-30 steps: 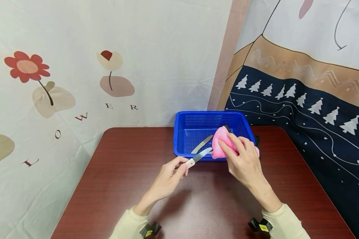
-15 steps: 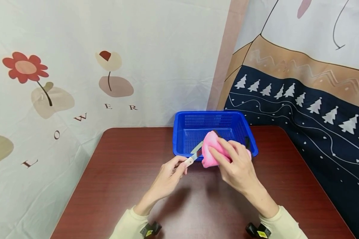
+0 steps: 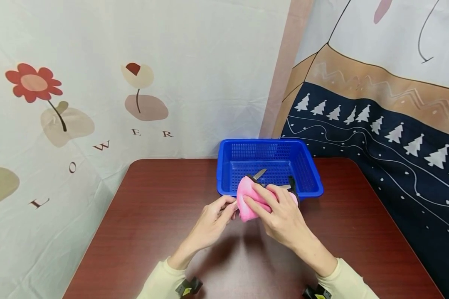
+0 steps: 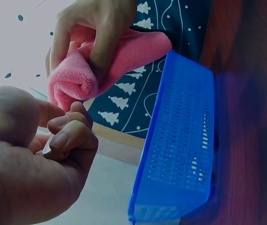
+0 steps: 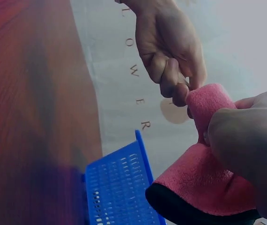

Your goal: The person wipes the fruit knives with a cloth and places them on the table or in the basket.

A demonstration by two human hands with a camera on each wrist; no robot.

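Near the front of the blue basket, my left hand (image 3: 211,222) grips a small knife by its pale handle (image 4: 48,146). The blade is hidden inside a folded pink cloth (image 3: 246,201). My right hand (image 3: 284,222) pinches that cloth around the blade, its fingertips close to the left hand. In the right wrist view the cloth (image 5: 203,161) hangs in folds with a dark border along its lower edge. The left wrist view shows the rolled end of the cloth (image 4: 72,82) right at the left fingertips.
The blue plastic basket (image 3: 224,166) stands at the back of the brown wooden table (image 3: 153,199). A knife blade (image 3: 260,173) lies in it, and a pale strip (image 3: 285,187) shows beside the right hand. A printed curtain (image 3: 194,83) hangs behind the table.
My right hand has moved left and toward me with the cloth, sliding over the knife from tip to handle. The blade, earlier exposed, is now covered. The left hand has stayed put.
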